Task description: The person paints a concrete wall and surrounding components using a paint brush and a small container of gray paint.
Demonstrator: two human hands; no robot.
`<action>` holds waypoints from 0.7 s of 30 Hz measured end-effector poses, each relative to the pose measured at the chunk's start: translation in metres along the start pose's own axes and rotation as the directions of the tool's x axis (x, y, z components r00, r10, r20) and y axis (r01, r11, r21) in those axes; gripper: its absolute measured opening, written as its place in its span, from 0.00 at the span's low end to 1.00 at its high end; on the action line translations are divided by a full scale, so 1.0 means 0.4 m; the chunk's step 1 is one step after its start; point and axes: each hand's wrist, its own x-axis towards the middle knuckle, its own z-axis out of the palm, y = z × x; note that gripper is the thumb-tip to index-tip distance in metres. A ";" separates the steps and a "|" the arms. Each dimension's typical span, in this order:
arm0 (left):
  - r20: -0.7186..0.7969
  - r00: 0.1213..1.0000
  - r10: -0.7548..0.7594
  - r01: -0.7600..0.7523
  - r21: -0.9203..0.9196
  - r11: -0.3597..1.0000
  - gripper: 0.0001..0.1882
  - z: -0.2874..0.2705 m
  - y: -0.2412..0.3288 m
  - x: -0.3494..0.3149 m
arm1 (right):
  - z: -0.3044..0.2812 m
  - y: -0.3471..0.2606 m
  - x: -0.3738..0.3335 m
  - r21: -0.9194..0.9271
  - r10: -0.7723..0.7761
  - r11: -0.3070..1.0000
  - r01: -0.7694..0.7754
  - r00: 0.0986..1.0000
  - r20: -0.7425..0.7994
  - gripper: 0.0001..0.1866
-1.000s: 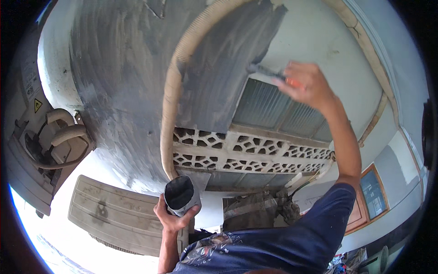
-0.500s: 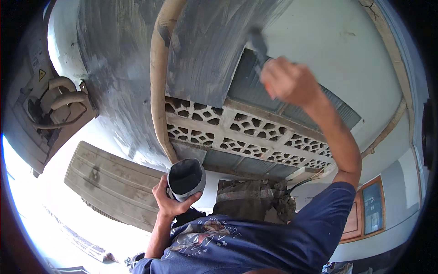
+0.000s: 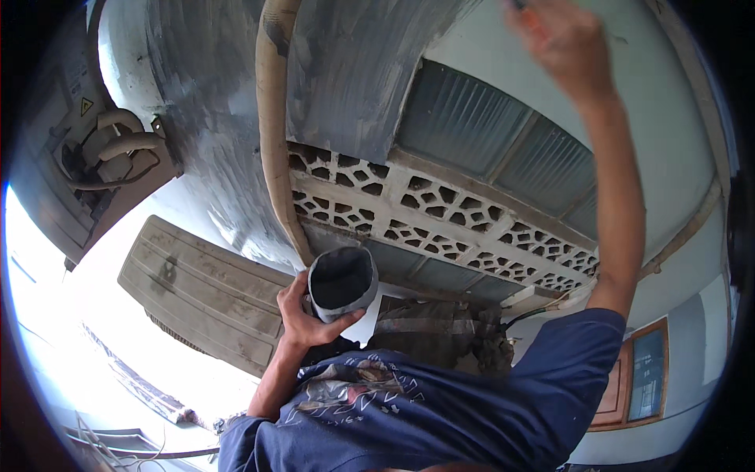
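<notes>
My left hand [image 3: 303, 321] is wrapped round a grey-smeared cup-like container [image 3: 363, 302], held in front of my chest. Dark grey paint [image 3: 343, 285] shows inside it. Raised high at the upper right, my right hand [image 3: 570, 51] is closed on a paintbrush with a red handle [image 3: 536, 26]. The brush's bristles lie beyond the top edge, so I cannot see whether they touch the wall. Streaky dark grey paint covers the wall section [image 3: 346, 94] left of the window, while the wall [image 3: 657, 118] by my right arm is pale.
A wrapped pipe [image 3: 271, 134] runs down the grey wall. Slatted glass windows [image 3: 464, 110] sit above patterned vent blocks [image 3: 452, 206]. On the left are a boxy unit [image 3: 47, 189] with hoses and a dusty beige casing [image 3: 204, 279]. A wood-framed door [image 3: 617, 393] stands at lower right.
My right hand has moved up and to the right, taking the brush's bristles out of view. The container and left hand sit slightly farther right and higher, with the view itself shifted.
</notes>
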 end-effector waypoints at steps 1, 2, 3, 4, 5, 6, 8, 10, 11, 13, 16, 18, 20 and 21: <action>-0.028 1.000 0.002 -0.003 -0.036 0.999 0.34 0.003 0.003 0.004 | 0.029 -0.058 -0.034 0.089 -0.009 0.996 0.006 0.999 0.034 0.08; -0.025 1.000 -0.004 0.004 -0.026 1.000 0.34 0.005 0.006 0.007 | 0.064 -0.123 -0.066 0.132 -0.110 0.986 0.103 0.993 0.047 0.07; -0.037 0.999 -0.021 0.019 -0.048 0.999 0.34 0.009 0.010 0.007 | 0.098 -0.196 -0.095 0.189 -0.212 0.963 0.194 0.974 0.078 0.06; -0.055 0.998 -0.039 0.035 -0.068 0.997 0.35 0.013 0.015 0.006 | 0.129 -0.273 -0.124 0.186 -0.246 0.957 0.221 0.961 0.125 0.05; -0.051 0.998 -0.037 0.034 -0.061 0.998 0.35 0.015 0.018 0.007 | 0.147 -0.331 -0.147 0.192 -0.274 0.952 0.239 0.943 0.187 0.05; -0.044 0.998 -0.039 0.036 -0.061 0.997 0.35 0.018 0.022 0.006 | 0.156 -0.368 -0.166 0.194 -0.279 0.950 0.243 0.942 0.187 0.05; -0.036 0.999 -0.040 0.038 -0.057 0.998 0.36 0.022 0.025 0.009 | 0.167 -0.401 -0.165 0.393 -0.232 0.909 0.136 0.950 0.207 0.06; -0.047 0.998 -0.044 0.041 -0.053 0.998 0.36 0.025 0.026 0.008 | 0.149 -0.346 -0.137 0.411 -0.250 0.899 0.150 0.947 0.201 0.07; -0.052 0.997 -0.051 0.048 -0.058 0.997 0.36 0.025 0.026 0.008 | 0.139 -0.300 -0.114 0.381 -0.255 0.914 0.141 0.930 0.266 0.07; -0.055 0.997 -0.053 0.051 -0.035 0.998 0.36 0.024 0.020 0.013 | 0.110 -0.206 -0.081 0.329 -0.147 0.939 0.102 0.982 0.115 0.07; -0.055 0.997 -0.056 0.055 -0.009 0.998 0.36 0.018 0.010 0.020 | 0.086 -0.142 -0.073 0.176 -0.066 0.982 0.062 0.998 0.018 0.09; -0.055 0.997 -0.056 0.056 0.000 0.998 0.36 0.018 0.004 0.027 | 0.085 -0.173 -0.098 0.210 -0.098 0.975 0.072 0.988 0.115 0.08; -0.087 0.996 -0.012 0.012 0.005 1.000 0.36 0.022 0.004 0.030 | 0.103 -0.273 -0.141 0.281 -0.211 0.948 0.151 0.957 0.197 0.06; -0.084 0.996 -0.015 0.015 0.003 1.000 0.36 0.025 0.006 0.029 | 0.110 -0.320 -0.159 0.296 -0.229 0.944 0.147 0.936 0.266 0.05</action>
